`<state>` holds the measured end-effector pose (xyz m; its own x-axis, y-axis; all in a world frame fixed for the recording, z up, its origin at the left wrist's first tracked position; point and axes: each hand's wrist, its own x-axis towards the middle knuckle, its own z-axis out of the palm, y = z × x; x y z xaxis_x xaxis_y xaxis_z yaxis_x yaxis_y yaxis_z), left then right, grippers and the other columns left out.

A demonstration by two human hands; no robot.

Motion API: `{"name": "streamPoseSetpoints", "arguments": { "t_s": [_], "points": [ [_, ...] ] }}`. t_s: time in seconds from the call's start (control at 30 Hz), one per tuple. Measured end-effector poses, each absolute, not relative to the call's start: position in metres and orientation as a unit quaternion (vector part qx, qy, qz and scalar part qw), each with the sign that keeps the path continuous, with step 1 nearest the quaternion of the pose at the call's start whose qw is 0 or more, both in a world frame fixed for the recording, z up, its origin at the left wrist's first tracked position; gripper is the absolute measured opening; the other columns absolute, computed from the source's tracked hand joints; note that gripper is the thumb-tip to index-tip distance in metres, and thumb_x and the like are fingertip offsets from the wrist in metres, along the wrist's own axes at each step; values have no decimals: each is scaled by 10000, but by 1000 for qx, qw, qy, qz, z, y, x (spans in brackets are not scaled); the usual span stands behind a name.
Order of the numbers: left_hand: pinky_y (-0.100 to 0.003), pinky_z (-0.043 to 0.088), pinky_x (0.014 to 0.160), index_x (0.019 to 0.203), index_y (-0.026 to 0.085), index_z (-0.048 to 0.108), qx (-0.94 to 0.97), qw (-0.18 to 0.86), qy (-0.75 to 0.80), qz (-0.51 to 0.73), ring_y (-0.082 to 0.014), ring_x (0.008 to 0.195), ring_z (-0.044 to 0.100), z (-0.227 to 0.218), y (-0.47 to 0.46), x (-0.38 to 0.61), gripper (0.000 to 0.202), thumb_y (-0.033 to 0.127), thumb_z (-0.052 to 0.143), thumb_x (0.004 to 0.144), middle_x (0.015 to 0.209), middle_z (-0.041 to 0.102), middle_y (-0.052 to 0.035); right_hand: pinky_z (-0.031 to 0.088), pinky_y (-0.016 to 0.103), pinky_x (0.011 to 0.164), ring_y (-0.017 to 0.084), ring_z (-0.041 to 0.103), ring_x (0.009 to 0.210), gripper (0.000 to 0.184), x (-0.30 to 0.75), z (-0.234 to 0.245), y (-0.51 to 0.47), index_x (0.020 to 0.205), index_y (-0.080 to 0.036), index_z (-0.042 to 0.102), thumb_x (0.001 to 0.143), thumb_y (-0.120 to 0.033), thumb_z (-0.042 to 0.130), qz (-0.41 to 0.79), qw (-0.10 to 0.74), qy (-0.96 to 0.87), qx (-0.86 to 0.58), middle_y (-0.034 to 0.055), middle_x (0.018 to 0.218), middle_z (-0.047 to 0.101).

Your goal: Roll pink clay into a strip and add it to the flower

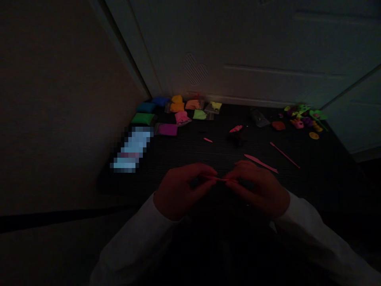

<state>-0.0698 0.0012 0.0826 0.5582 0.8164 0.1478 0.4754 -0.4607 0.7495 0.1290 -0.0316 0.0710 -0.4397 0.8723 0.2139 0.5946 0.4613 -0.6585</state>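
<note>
A thin pink strip (220, 179), apparently modelling clay, is stretched between my two hands above the front of the dark table. My left hand (186, 186) pinches one end between thumb and fingers. The other end is pinched by my right hand (257, 186) in the same way. Just beyond the right hand lies a pink knife-shaped modelling tool (261, 163), with a slimmer pink stick tool (284, 155) farther right. A short pink clay piece (208, 140) rests on the table beyond the strip. Dim light hides the fine detail of the fingertips.
Bags of coloured clay, including a purple one (167, 129) and a green one (143, 118), line the back left. A blurred lit screen (133, 149) lies at left. A dark lump (237, 138), a red piece (278, 126) and colourful clay shapes (306, 119) sit toward the back right.
</note>
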Motion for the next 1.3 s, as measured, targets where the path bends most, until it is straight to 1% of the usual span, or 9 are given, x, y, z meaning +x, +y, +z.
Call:
{"name": "streamPoseSetpoints", "arguments": {
  "t_s": [0.13,0.37,0.47,0.57,0.63,0.9,1.03,1.2,1.3],
  "points": [
    [-174,468,667,883,201,597,812,322,404,271,-88,719,603,83,-4,-70,192,267,561,707,818,659,20,376,286,735,116,530,755,189,125,75,-35,927,-182,570,776,-271,500,250,280,-806,-457,18,784,597],
    [-173,473,689,934,189,587,808,328,408,270,-83,722,605,85,-8,-70,251,262,584,693,834,662,9,364,270,671,112,528,716,140,122,81,-36,866,-181,587,784,-237,487,231,291,-806,-460,15,754,596],
    [-176,468,701,892,192,606,812,329,395,276,-88,757,598,83,-8,-70,209,273,577,701,850,658,5,355,269,675,109,528,716,134,122,83,-38,866,-182,586,783,-225,490,215,289,-812,-458,9,748,595],
    [-185,460,711,810,187,628,823,316,380,280,-90,748,590,81,-6,-70,135,257,564,714,803,656,2,352,269,676,108,529,718,127,122,83,-39,863,-184,583,783,-224,493,196,290,-818,-457,7,748,598],
    [-196,457,713,788,185,631,830,305,369,285,-94,743,585,81,-6,-70,117,242,556,719,782,655,-2,351,272,674,111,529,716,124,122,83,-39,857,-186,584,787,-229,491,187,287,-820,-460,10,746,600],
    [-235,447,737,790,200,617,844,270,371,278,-108,773,573,84,-9,-70,106,241,539,731,784,650,-3,346,277,675,112,530,718,110,120,81,-39,836,-189,584,785,-233,498,170,286,-825,-458,4,743,604],
    [-253,453,752,851,188,610,837,261,382,294,-120,792,578,83,-10,-70,165,269,556,716,834,645,-24,347,278,669,111,533,705,119,119,81,-40,827,-184,590,787,-231,488,163,291,-821,-463,7,730,606],
    [-239,451,748,834,187,621,839,269,366,299,-112,794,576,81,-9,-69,145,240,554,716,825,644,-23,345,283,673,113,530,702,103,119,82,-40,808,-183,579,782,-228,490,165,294,-815,-471,7,737,606],
    [-235,446,738,810,182,620,836,279,371,292,-107,782,574,82,-9,-67,122,209,545,718,806,643,-18,343,282,676,110,523,697,103,119,82,-41,830,-188,575,778,-223,494,178,289,-812,-475,1,729,595]
  ]
}}
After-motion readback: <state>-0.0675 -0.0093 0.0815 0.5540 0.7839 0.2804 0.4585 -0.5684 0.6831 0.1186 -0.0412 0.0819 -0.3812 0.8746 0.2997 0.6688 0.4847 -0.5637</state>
